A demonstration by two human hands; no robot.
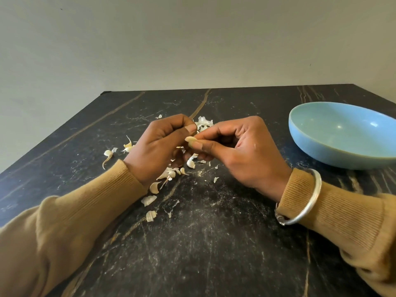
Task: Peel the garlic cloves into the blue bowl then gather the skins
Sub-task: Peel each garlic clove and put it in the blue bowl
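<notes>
Above the middle of the dark marble table [214,243], both my hands meet around one pale garlic clove [190,139]. My left hand [162,146] curls round it, thumb on top. My right hand [237,151] pinches the clove's tip between thumb and forefinger. The blue bowl [342,136] stands at the right, apart from my hands, and what shows of its inside looks bare. Garlic skins [154,187] and small cloves lie scattered under and left of my hands, with a white clump of skins [204,122] just behind them.
A plain pale wall rises behind the table's far edge [214,89]. A silver bangle [308,200] circles my right wrist over a tan sleeve. More skin scraps [108,154] lie at the left. The bowl's right side is cut off by the frame.
</notes>
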